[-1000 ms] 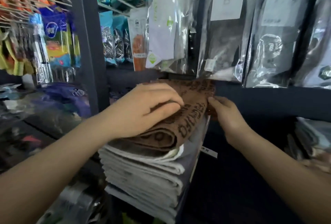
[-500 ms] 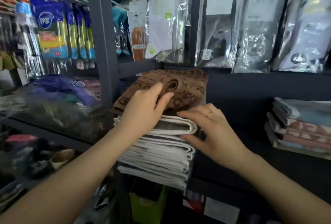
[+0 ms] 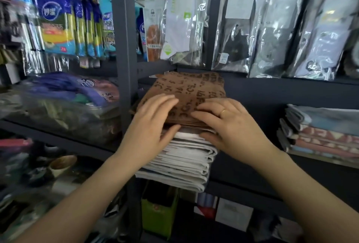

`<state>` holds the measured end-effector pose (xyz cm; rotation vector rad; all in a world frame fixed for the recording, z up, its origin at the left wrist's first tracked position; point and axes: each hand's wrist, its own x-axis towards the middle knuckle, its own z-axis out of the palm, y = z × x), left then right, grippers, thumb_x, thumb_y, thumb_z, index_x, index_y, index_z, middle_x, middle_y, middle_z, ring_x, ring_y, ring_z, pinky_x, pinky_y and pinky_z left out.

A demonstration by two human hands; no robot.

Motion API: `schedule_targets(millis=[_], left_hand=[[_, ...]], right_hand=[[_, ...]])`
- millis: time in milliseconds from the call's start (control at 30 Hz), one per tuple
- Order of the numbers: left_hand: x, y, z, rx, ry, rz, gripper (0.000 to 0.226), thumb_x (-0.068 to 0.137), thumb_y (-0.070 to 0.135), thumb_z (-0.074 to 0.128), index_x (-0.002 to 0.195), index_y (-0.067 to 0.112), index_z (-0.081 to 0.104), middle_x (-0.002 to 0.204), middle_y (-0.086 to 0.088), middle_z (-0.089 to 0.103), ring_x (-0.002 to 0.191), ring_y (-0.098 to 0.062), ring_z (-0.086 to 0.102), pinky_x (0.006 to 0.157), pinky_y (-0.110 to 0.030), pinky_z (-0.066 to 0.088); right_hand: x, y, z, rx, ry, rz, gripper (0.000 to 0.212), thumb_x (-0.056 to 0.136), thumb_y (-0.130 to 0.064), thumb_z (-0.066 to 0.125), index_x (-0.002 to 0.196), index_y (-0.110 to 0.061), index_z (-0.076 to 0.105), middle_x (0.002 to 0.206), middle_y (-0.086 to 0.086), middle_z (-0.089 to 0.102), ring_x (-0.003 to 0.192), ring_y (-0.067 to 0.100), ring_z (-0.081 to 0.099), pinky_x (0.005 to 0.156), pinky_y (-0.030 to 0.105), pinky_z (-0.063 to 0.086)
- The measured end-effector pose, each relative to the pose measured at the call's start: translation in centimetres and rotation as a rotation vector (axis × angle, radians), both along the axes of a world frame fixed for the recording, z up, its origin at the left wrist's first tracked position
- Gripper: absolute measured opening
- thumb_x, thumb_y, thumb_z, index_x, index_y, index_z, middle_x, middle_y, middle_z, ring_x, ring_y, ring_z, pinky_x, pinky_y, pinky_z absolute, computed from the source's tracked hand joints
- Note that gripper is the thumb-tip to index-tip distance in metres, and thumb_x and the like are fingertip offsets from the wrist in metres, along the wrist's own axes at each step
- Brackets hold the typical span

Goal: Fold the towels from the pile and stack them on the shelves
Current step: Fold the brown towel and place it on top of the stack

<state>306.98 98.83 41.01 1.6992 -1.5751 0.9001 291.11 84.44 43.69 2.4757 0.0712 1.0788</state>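
Observation:
A folded brown towel with dark lettering lies on top of a stack of folded white and grey towels on a dark shelf. My left hand rests on the brown towel's near left part, fingers straight on top and thumb under its front edge. My right hand, wearing a ring, lies flat on the near right part with fingers pointing left. Both hands press the towel down onto the stack.
A second stack of folded blue and pink towels sits on the same shelf at the right. Packaged socks hang above. A grey upright post stands just left of the stack. Bagged goods fill the left shelf.
The brown towel has been flattened on top of the stack. My right hand moved up from the stack's side onto the towel. My left hand spread flat on it.

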Motion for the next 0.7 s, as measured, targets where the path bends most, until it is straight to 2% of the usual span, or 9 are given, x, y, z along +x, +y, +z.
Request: schedule_targets(millis=[100,167,233,333,433,500,600,633,700], left_hand=[[0.7,1.3,0.0,-0.105,0.214,0.147,0.065,0.084,0.042,0.057,0.134,0.005,0.039,0.135,-0.014,0.044,0.126,-0.023,0.034,0.106,-0.035,0.028],[1.2,1.9,0.2,-0.133,0.469,0.145,0.069,0.082,0.038,0.061,0.138,0.008,0.034,0.134,-0.01,0.043,0.123,-0.022,0.037,0.099,-0.029,0.03],[1.5,1.8,0.4,-0.12,0.601,0.125,0.066,0.082,0.037,0.062,0.137,0.011,0.035,0.128,-0.007,0.047,0.116,-0.021,0.046,0.089,-0.024,0.034],[1.8,1.3,1.2,-0.129,0.681,0.114,0.059,0.082,0.034,0.065,0.131,0.012,0.041,0.097,0.007,0.056,0.095,-0.014,0.052,0.075,-0.019,0.033],[2.1,0.7,2.1,-0.183,0.526,0.116,0.047,0.08,0.023,0.069,0.123,0.012,0.052,0.089,0.006,0.057,0.095,-0.017,0.054,0.077,-0.023,0.036],[2.2,0.1,2.5,-0.125,0.423,0.105,0.041,0.078,0.021,0.071,0.116,0.016,0.059,0.094,0.002,0.055,0.096,-0.023,0.055,0.081,-0.03,0.041],[2.1,-0.5,2.9,0.011,0.445,0.117,0.052,0.078,0.03,0.07,0.127,0.025,0.051,0.093,0.005,0.05,0.087,-0.019,0.054,0.076,-0.029,0.042],[2.2,-0.4,3.0,0.035,0.45,0.13,0.054,0.079,0.033,0.069,0.129,0.027,0.049,0.091,0.004,0.05,0.085,-0.019,0.053,0.075,-0.031,0.043],[2.5,-0.3,3.1,0.029,0.422,0.14,0.036,0.08,0.034,0.067,0.114,0.021,0.059,0.087,-0.001,0.055,0.082,-0.023,0.056,0.07,-0.03,0.041]], right_hand=[[0.3,-0.1,1.3,0.21,0.036,-0.017,0.028,0.081,-0.028,0.064,0.106,-0.017,0.064,0.1,0.002,0.067,0.086,0.025,0.065,0.068,0.037,0.055],[0.5,-0.1,2.3,0.516,-0.023,0.021,0.016,0.084,-0.023,0.066,0.099,-0.017,0.063,0.093,-0.004,0.064,0.083,0.016,0.061,0.072,0.032,0.052],[1.0,-0.6,3.0,0.86,-0.058,0.048,0.005,0.085,-0.02,0.065,0.088,-0.02,0.061,0.08,-0.011,0.06,0.074,0.004,0.056,0.07,0.016,0.045],[1.7,-1.8,3.5,1.362,-0.121,0.148,0.015,0.088,-0.016,0.061,0.073,-0.018,0.058,0.069,-0.005,0.061,0.067,0.012,0.056,0.066,0.024,0.046],[1.7,-2.4,4.2,1.631,-0.187,0.184,0.023,0.091,-0.016,0.057,0.068,-0.016,0.055,0.052,-0.008,0.06,0.055,0.011,0.055,0.049,0.02,0.043],[1.8,-2.6,4.5,1.603,-0.226,0.168,0.025,0.092,-0.018,0.054,0.067,-0.016,0.053,0.053,-0.007,0.059,0.055,0.012,0.054,0.046,0.021,0.042],[2.2,-3.0,4.8,1.379,-0.343,0.204,0.02,0.089,-0.024,0.057,0.07,-0.023,0.053,0.073,0.0,0.061,0.074,0.019,0.058,0.067,0.037,0.051],[2.1,-2.9,5.0,1.261,-0.37,0.233,0.016,0.086,-0.027,0.058,0.07,-0.026,0.054,0.076,-0.001,0.061,0.078,0.018,0.058,0.074,0.038,0.051],[1.6,-2.6,5.2,0.932,-0.321,0.264,0.008,0.081,-0.028,0.059,0.075,-0.031,0.054,0.079,-0.013,0.059,0.078,0.009,0.055,0.076,0.024,0.046]])
